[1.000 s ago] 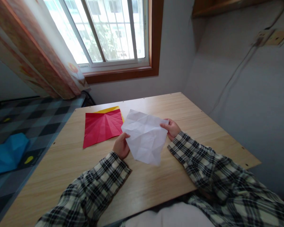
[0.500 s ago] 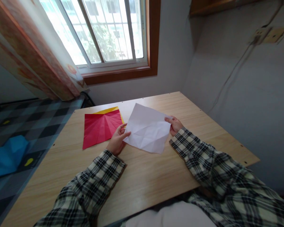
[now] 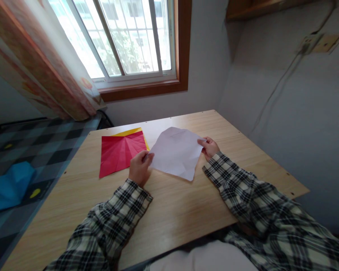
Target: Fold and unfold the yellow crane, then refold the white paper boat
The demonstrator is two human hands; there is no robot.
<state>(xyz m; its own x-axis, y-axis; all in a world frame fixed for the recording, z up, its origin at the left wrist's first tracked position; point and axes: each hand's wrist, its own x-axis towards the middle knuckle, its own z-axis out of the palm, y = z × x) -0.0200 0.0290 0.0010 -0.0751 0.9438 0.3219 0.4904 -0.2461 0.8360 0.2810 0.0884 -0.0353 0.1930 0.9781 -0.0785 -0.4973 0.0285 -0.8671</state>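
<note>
At the far left of the frame a blue sheet (image 3: 8, 185) lies on the checked floor beside the wooden table (image 3: 169, 210). Left of centre, a creased red paper (image 3: 120, 151) rests flat on the table over a yellow paper (image 3: 129, 131). Just right of it, the left hand (image 3: 139, 168) pinches the left corner of the white paper (image 3: 176, 152), fingers closed on its edge. The white paper sits at mid-frame, creased, above the tabletop. At its right corner the right hand (image 3: 209, 148) grips it, fingers curled shut.
</note>
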